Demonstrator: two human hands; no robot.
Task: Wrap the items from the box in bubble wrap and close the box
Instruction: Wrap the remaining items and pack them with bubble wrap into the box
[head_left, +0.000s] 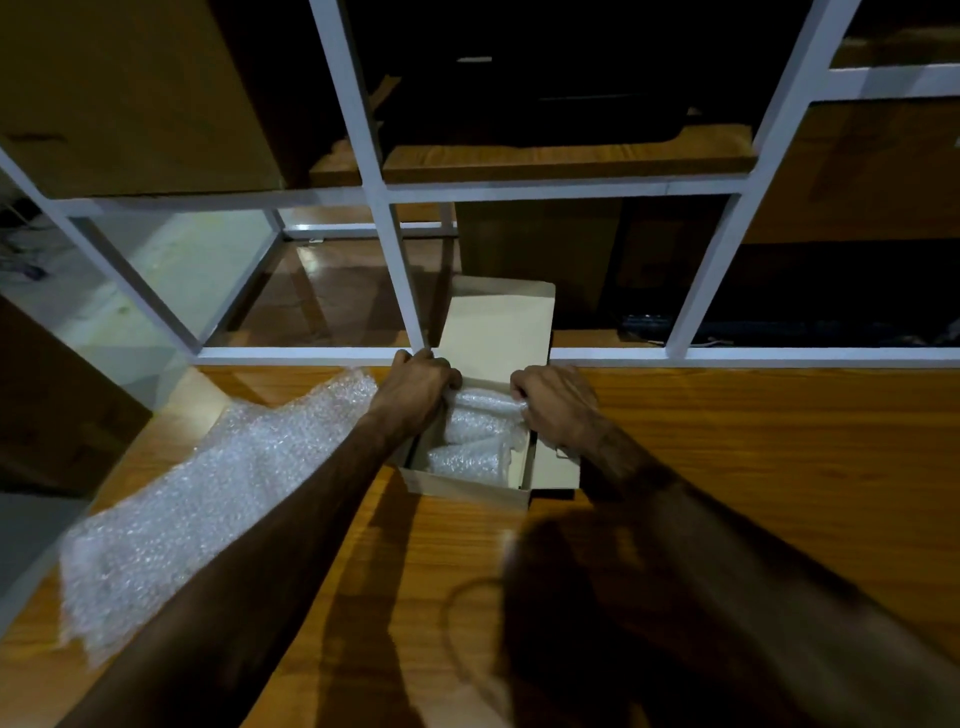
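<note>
My view is dim overall, with warm light falling from above and behind me. It casts a heavy, soft-edged shadow across the tabletop (727, 441) in the near centre and right. The bubble wrap (197, 499) is the brightest thing, sparkling with small glints, and its near end smears with blur. A pale glare sits on the floor (171, 270) at upper left. Shelves (566, 161) beyond fall into near black. The white frame (395, 249) bars splay outward from wide-angle distortion. Forearms blur near the bottom edge.
</note>
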